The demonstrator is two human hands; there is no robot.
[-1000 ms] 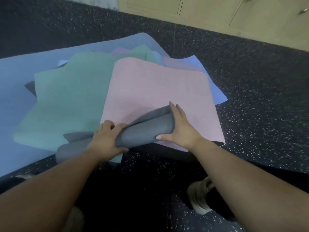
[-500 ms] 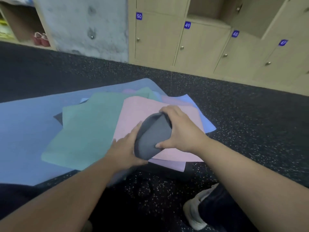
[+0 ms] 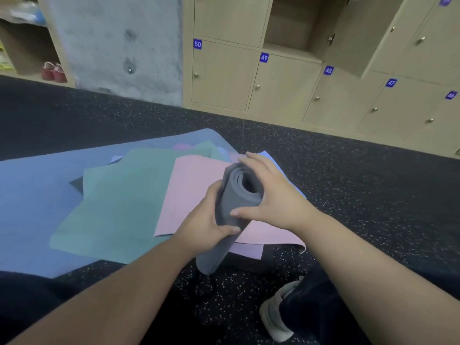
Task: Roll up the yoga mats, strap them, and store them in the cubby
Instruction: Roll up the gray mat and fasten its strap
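Both hands are gripping the grey roll (image 3: 234,202), tilted on end on the floor (image 3: 361,195) beside the pink mat (image 3: 196,192): left hand (image 3: 206,220) curled round its middle, right hand (image 3: 271,195) cupping the top, fingers together. Unstrapped, it is likely springing loose if either grip slackens. Green mat (image 3: 119,202), blue mat (image 3: 37,195) and lockers (image 3: 224,75) are lying beyond; one cubby (image 3: 291,28) is standing open.

A dark speckled floor (image 3: 348,185) runs back to pale wooden lockers (image 3: 281,85) with blue number tags, one compartment (image 3: 293,23) standing open. Left of them rises a bare concrete wall (image 3: 119,43), then open shelving (image 3: 27,46) holding red shoes (image 3: 52,71).
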